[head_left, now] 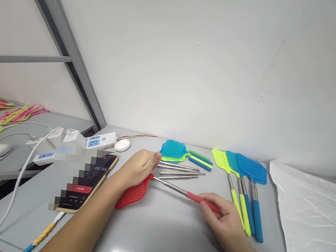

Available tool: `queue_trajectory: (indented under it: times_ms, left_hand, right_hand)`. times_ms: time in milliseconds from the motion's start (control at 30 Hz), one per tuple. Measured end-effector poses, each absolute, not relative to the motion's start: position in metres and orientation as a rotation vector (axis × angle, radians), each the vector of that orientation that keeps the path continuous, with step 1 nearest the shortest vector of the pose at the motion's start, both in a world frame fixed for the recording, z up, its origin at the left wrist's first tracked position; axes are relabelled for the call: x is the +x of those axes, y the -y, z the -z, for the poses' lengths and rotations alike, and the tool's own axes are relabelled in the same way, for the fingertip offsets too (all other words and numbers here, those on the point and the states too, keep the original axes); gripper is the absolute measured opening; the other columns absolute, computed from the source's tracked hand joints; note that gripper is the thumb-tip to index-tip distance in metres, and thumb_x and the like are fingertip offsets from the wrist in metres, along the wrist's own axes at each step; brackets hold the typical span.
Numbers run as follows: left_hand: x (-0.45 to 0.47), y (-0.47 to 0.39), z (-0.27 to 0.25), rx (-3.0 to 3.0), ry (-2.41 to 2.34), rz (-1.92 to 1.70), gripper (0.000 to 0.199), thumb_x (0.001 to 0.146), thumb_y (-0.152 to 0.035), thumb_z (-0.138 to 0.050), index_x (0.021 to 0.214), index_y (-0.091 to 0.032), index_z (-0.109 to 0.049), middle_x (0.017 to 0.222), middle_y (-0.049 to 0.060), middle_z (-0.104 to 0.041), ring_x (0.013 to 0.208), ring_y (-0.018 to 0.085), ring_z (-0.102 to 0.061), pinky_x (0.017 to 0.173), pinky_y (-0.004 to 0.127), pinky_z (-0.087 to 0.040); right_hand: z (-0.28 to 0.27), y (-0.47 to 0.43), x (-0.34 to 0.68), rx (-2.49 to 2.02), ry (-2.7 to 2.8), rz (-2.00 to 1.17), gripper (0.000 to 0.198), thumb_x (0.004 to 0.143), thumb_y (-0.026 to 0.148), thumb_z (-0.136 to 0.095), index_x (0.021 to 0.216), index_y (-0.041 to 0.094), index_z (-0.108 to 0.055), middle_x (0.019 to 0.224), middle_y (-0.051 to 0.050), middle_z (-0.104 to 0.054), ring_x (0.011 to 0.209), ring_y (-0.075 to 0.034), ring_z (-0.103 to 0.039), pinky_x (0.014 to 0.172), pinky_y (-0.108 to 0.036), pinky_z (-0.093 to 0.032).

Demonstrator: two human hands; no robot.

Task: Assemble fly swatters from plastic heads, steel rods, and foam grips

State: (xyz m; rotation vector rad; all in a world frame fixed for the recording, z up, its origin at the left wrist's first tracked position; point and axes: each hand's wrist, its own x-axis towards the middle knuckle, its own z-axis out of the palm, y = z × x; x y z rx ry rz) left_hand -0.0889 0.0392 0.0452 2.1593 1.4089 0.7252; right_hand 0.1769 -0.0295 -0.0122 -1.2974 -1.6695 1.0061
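Observation:
A red fly swatter (131, 195) with a mesh head and a metal rod spans the space between my hands. My left hand (143, 166) is closed around it where the head meets the rod, its fingers partly hidden. My right hand (226, 217) grips the red handle sleeve at the other end. Just beyond the rod lie several loose metal rods (180, 173). Behind them are stacked blue and green swatter heads (174, 149), beside loose coloured handle sleeves (200, 161). Whole swatters in yellow-green and blue (253, 169) lie side by side past my right hand.
A phone (93, 182) showing a timer lies left of my left forearm. Power strips (102, 139) with plugs and white cables, plus a round white device (122, 145), stand behind it. White plastic sheeting (312, 217) covers the right side. A wall bounds the table's back.

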Motion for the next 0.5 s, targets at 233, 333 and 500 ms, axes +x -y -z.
queue_trajectory:
  times_ms: [233, 333, 500]
  left_hand:
    - [-0.0839, -0.0364, -0.0505, 2.370, -1.533, -0.591, 0.052, 0.096, -0.049, -0.019, 0.054, -0.020, -0.029, 0.051, -0.001, -0.033, 0.050, 0.015, -0.031, 0.053, 0.030, -0.017]
    - [-0.0820, -0.0356, -0.0511, 2.454, -1.549, -0.531, 0.051, 0.097, -0.044, -0.022, 0.055, -0.020, -0.039, 0.052, -0.001, -0.042, 0.051, 0.015, -0.036, 0.054, 0.029, -0.019]
    - [-0.0794, -0.0366, -0.0498, 2.563, -1.624, -0.382, 0.048, 0.095, -0.044, -0.030, 0.067, -0.023, -0.063, 0.066, 0.001, -0.064, 0.062, 0.018, -0.052, 0.057, 0.030, -0.021]
  right_hand:
    - [0.0131, 0.0275, 0.1757, -1.329, 1.684, -0.993, 0.024, 0.084, 0.039, -0.055, 0.088, 0.021, -0.071, 0.086, -0.006, -0.073, 0.080, -0.024, -0.067, 0.065, -0.030, -0.053]
    - [0.0116, 0.0271, 0.1738, -1.327, 1.701, -0.980, 0.022, 0.083, 0.035, -0.055, 0.086, 0.021, -0.072, 0.086, -0.006, -0.073, 0.080, -0.024, -0.067, 0.067, -0.030, -0.054]
    - [0.0073, 0.0281, 0.1709, -1.309, 1.714, -0.989, 0.020, 0.082, 0.029, -0.056, 0.084, 0.021, -0.073, 0.087, -0.005, -0.074, 0.082, -0.024, -0.068, 0.069, -0.029, -0.055]
